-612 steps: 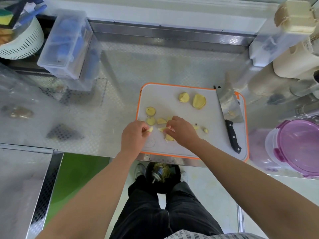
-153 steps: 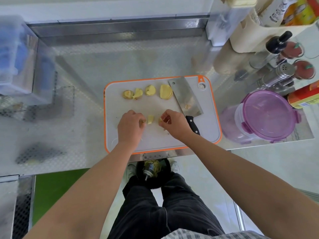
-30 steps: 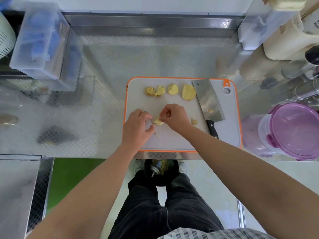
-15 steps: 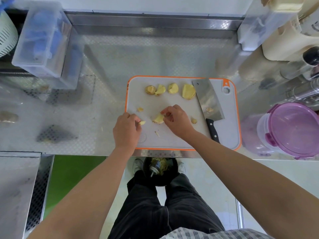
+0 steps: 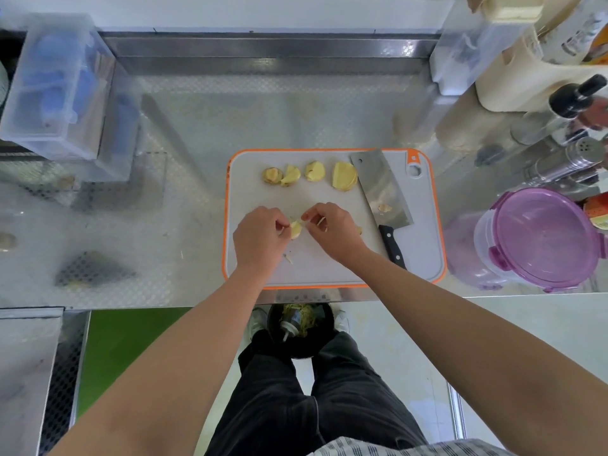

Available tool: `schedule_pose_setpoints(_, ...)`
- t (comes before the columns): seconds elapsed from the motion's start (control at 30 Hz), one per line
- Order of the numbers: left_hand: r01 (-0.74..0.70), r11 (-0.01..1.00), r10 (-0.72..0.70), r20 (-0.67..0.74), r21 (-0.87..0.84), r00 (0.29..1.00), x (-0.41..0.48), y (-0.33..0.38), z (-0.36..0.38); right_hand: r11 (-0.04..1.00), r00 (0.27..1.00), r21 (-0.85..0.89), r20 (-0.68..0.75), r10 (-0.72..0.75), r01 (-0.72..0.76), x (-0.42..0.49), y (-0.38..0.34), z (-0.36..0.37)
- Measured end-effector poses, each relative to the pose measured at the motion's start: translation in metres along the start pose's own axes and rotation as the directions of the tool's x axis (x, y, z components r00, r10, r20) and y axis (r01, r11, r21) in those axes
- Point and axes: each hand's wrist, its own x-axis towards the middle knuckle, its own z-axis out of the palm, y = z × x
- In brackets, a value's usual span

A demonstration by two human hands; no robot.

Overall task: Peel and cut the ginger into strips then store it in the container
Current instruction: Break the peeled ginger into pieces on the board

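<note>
In the head view, a grey cutting board with an orange rim lies on the steel worktop. Both hands meet over the middle of the board. The left hand has its fingers curled and pinches a small pale ginger piece from the 9 o'clock side. The right hand, also curled, pinches the same piece at its 1 o'clock edge. Four peeled ginger chunks sit in a row along the board's 12 o'clock edge. A cleaver lies flat on the board towards 3 o'clock, its black handle pointing to 5 o'clock, with a ginger scrap on the blade. Another small scrap lies on the board at 6 o'clock from the hands. Off the board at 3 o'clock stands a container with a purple lid on. At 10 o'clock on the worktop sits a clear plastic box.
</note>
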Motion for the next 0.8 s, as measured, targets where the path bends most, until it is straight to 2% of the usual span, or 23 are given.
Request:
schedule_pose_setpoints(0.13, -0.132, 0.981, 0.136, -0.021, 0.146, 0.99, -0.003, 0.002, 0.004, 1.0, 0.999, -0.001, 0.023, 0.023, -0.023, -0.001, 0.005, -0.001)
schedule_pose_setpoints(0.37, -0.226, 0.961, 0.231, -0.012, 0.157, 0.973, -0.009, 0.001, 0.005, 1.0, 0.999, 0.011, 0.053, 0.014, -0.014, -0.004, 0.003, 0.0)
schedule_pose_setpoints(0.47, -0.175, 0.973, 0.177, -0.003, 0.149, 0.984, -0.009, 0.001, 0.006, 0.998, 0.996, -0.024, 0.076, -0.055, 0.057, -0.003, 0.003, -0.002)
schedule_pose_setpoints(0.6, -0.081, 0.989, 0.078, 0.031, 0.124, 0.996, -0.01, -0.001, 0.003, 0.933, 0.94, -0.205, 0.235, -0.246, 0.296, 0.003, -0.003, 0.002)
schedule_pose_setpoints(0.73, 0.035, 0.987, -0.032, -0.017, 0.158, 0.999, -0.007, -0.013, -0.005, 0.881, 0.926, -0.325, 0.272, -0.262, 0.345, 0.009, -0.012, 0.005)
schedule_pose_setpoints(0.8, 0.054, 0.982, -0.045, -0.056, 0.18, 0.997, -0.004, -0.024, -0.008, 0.869, 0.919, -0.343, 0.298, -0.26, 0.357, 0.012, -0.015, 0.007)
